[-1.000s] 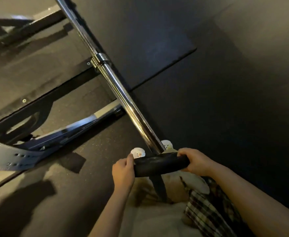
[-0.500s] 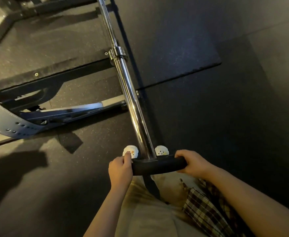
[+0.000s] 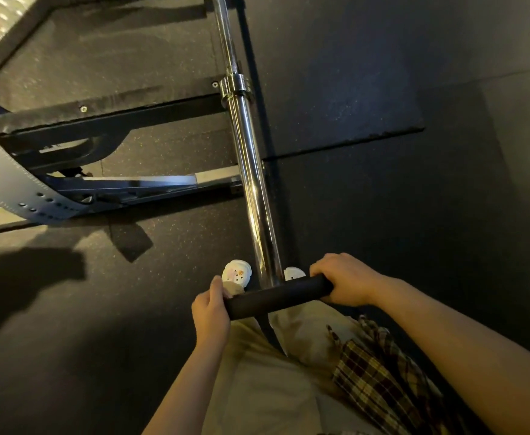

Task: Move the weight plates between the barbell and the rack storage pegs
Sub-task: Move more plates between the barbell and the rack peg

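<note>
A black weight plate [image 3: 277, 297] sits edge-on at the near end of the chrome barbell sleeve [image 3: 251, 180]. My left hand [image 3: 210, 309] grips its left rim and my right hand [image 3: 345, 279] grips its right rim. The sleeve runs away from me up to a chrome collar [image 3: 236, 86] and the thinner bar shaft [image 3: 224, 32]. The rest of the sleeve is bare. The plate hides the sleeve's tip, so I cannot tell how far the plate is on. No storage pegs are in view.
Black rack base beams [image 3: 106, 119] and a grey perforated upright [image 3: 21, 183] lie to the left on the rubber floor [image 3: 398, 199]. My white shoes [image 3: 237, 273] stand just under the sleeve end. A checked shirt [image 3: 379, 375] hangs at my right hip.
The view has swung so the barbell now runs nearly straight away from me. Both hands keep their grip on the plate at the sleeve's end.
</note>
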{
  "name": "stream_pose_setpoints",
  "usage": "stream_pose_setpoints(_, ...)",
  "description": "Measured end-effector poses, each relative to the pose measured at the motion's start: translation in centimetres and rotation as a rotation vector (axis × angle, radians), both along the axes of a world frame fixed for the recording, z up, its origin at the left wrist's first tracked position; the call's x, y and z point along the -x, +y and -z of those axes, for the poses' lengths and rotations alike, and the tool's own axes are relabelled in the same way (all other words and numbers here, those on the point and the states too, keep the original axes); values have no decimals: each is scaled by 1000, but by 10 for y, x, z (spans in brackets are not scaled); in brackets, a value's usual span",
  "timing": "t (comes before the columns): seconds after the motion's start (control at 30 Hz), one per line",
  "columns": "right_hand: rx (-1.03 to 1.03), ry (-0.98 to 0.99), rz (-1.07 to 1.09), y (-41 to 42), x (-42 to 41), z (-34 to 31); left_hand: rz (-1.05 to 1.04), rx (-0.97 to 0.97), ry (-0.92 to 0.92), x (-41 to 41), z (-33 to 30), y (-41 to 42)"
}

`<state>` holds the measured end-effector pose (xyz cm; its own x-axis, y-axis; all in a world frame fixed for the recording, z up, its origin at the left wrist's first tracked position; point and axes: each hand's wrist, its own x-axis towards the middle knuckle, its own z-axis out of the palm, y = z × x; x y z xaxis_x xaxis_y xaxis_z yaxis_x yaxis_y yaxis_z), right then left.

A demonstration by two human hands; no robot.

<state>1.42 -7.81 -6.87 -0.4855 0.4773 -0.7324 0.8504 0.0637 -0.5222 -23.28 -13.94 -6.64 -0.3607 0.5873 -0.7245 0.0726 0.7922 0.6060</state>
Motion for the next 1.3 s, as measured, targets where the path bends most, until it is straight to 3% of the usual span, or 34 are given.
stream_pose_setpoints(0.13,148,40,350,-19,-13,14,265,-12,240,-26,-15,13)
stream_pose_setpoints(0.3,241,25,789,-52,-2,32,667,-198,543,-46,-27,16)
stream_pose_setpoints(0.53,471,10,1203,-58,8,32,526,-121,459,-35,-18,16)
stream_pose_setpoints(0.63,518,36,1594,-58,11,30,433,-133,477,-38,-18,7)
stream_pose_setpoints(0.7,741,151,1986,-54,14,23,427,-133,523,-40,-18,0)
stream_pose_setpoints(0.77,946,339,2164,-46,19,15,442,-127,542,-41,-17,-6)
stream_pose_setpoints(0.83,1027,382,2123,-34,27,5,452,-170,516,-40,-16,-7)
stream_pose_setpoints(1.07,917,205,2089,-21,32,5,569,-355,597,-47,-20,-8)
stream_pose_setpoints(1.17,902,196,2107,-17,35,4,613,-366,625,-45,-18,2)
stream_pose_setpoints(1.3,868,182,2139,-10,39,-1,606,-352,529,-35,-12,16)
